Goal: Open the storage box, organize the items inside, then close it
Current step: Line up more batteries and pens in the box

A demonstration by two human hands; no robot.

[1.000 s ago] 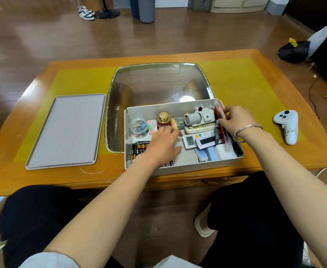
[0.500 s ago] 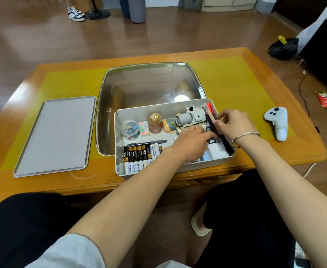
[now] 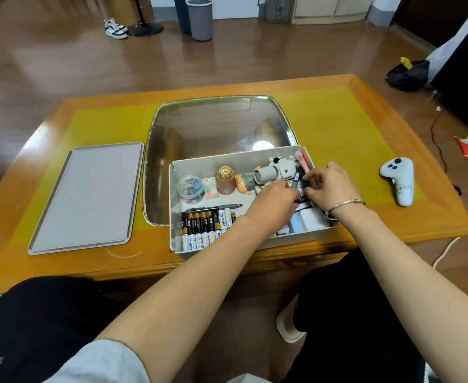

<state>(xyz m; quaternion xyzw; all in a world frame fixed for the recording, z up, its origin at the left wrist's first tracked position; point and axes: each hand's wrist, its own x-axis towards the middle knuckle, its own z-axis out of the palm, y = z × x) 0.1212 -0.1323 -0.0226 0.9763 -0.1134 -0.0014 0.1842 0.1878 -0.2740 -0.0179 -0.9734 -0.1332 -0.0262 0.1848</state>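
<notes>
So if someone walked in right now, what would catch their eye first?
Probably the open storage box at the table's near edge, with the left hand and right hand meeting over pens at its right end. Next, the row of batteries in its front left corner. The lid lies flat to the left of it.

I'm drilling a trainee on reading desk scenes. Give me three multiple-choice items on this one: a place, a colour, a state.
1. Where does the lid lie?
A. left of the storage box
B. on the box
C. on the floor

2. What colour is the game controller?
A. black
B. white
C. red

3. What is the left hand doing?
A. resting flat on the table
B. holding a pen inside the box
C. lifting the lid

Answers: 1 A, it lies flat on the table beside the box. 2 B, its shell is white. 3 B, the fingers pinch the pen.
</notes>
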